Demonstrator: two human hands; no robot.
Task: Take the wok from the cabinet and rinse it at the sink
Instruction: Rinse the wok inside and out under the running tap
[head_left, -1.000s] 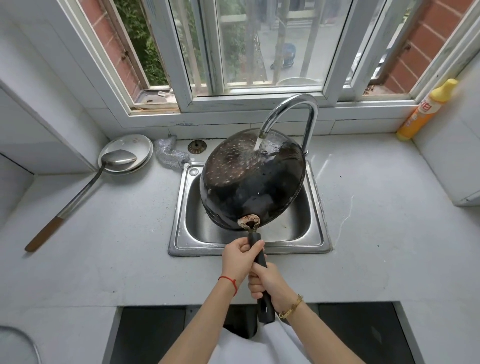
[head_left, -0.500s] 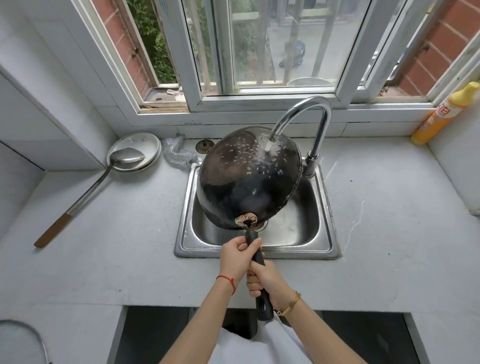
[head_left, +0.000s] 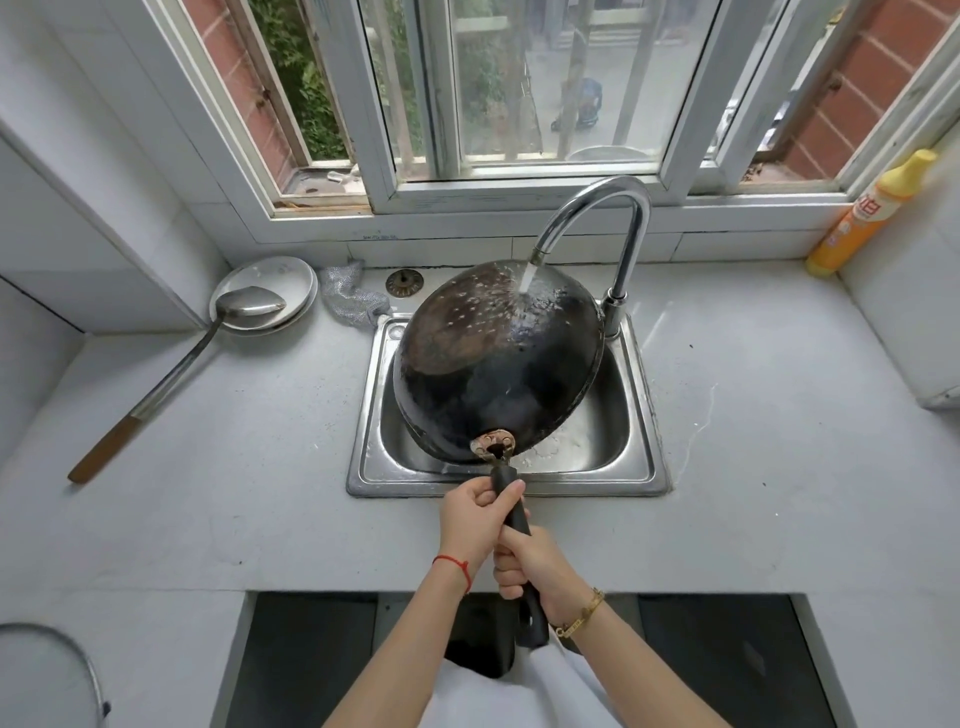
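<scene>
A black wok (head_left: 493, 364) hangs tilted, underside up, over the steel sink (head_left: 644, 457). Water runs from the curved chrome tap (head_left: 597, 208) onto the wok's far upper side and splashes off. Both hands grip the wok's black handle (head_left: 511, 499), which points toward me. My left hand (head_left: 475, 519) holds it nearer the wok, thumb lying along the handle. My right hand (head_left: 535, 566) wraps it further back, close to the handle's end.
A long metal ladle (head_left: 171, 369) with a wooden grip rests on stacked plates (head_left: 291, 275) at the back left. A steel scourer (head_left: 350, 296) and a sink plug (head_left: 404, 282) lie behind the sink. A yellow detergent bottle (head_left: 867, 213) stands back right. A white wall box (head_left: 914, 322) juts out on the right.
The wok has rolled further to the left under the tap, so the stream now lands on its right upper side. Both hands keep the same grip on the handle.
</scene>
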